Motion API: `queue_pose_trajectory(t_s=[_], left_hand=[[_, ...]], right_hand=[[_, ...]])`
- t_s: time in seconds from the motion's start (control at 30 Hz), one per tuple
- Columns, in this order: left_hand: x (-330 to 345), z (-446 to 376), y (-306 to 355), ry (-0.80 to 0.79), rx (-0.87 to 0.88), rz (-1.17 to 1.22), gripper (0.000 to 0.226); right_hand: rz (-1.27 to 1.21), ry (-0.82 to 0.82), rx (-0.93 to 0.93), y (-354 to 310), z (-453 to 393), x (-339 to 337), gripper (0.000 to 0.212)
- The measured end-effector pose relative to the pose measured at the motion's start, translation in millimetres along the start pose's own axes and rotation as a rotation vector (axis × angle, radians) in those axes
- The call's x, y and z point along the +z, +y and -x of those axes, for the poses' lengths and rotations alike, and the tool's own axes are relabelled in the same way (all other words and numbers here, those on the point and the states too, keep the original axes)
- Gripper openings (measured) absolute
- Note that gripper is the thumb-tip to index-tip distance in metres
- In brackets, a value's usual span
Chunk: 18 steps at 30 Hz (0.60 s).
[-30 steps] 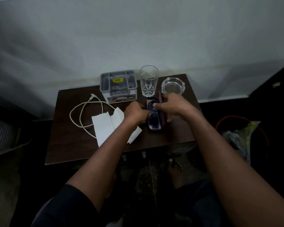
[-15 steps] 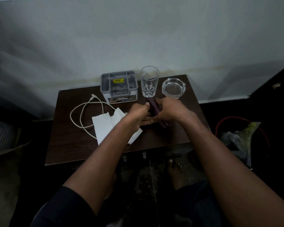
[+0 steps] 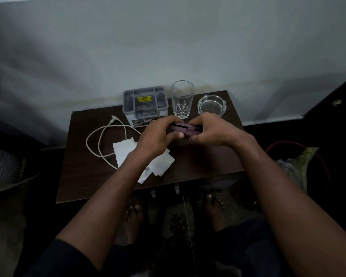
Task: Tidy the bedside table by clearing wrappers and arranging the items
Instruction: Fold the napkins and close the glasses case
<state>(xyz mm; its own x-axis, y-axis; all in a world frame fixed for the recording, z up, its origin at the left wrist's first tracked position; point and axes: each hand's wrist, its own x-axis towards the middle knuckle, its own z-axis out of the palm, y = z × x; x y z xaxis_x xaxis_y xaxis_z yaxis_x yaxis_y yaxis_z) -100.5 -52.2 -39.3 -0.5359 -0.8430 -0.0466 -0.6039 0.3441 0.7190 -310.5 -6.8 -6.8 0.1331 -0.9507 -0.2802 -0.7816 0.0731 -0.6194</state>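
Observation:
Both hands hold a purple phone-like case just above the dark wooden bedside table. My left hand grips its left end, my right hand its right end, and it lies crosswise with its pale back toward me. Behind the hands stand a grey compartment organizer, a clear drinking glass and a glass ashtray. White paper tissues lie under my left forearm. A white charging cable loops at the table's left.
The wall runs right behind the table. A plastic bag with a red hoop sits on the floor to the right. Striped fabric lies at the far left. My bare feet stand below the table's front edge.
The purple case lay flat on the table under my right hand a second ago. Both hands have lifted it and turned it crosswise, back side toward me.

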Motion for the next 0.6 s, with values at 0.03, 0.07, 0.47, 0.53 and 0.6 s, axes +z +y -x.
queue_pose_trajectory(t_s=[0.03, 0.07, 0.47, 0.53, 0.6], left_hand=[[-1, 1, -1, 0.009, 0.003, -0.010, 0.033], [-2, 2, -2, 0.022, 0.007, -0.026, 0.030], [5, 6, -6, 0.044, 0.001, -0.110, 0.035], [14, 7, -5, 0.057, -0.024, -0.131, 0.035], [22, 9, -2, 0.074, -0.037, -0.159, 0.036]], right_hand=[[0.010, 0.023, -0.023, -1, -1, 1, 0.026], [0.028, 0.043, -0.045, -2, -2, 3, 0.024], [0.208, 0.111, -0.100, -4, -13, 12, 0.035], [0.225, 0.100, -0.055, -1, -14, 13, 0.041], [0.247, 0.063, -0.017, 2, -14, 13, 0.043]])
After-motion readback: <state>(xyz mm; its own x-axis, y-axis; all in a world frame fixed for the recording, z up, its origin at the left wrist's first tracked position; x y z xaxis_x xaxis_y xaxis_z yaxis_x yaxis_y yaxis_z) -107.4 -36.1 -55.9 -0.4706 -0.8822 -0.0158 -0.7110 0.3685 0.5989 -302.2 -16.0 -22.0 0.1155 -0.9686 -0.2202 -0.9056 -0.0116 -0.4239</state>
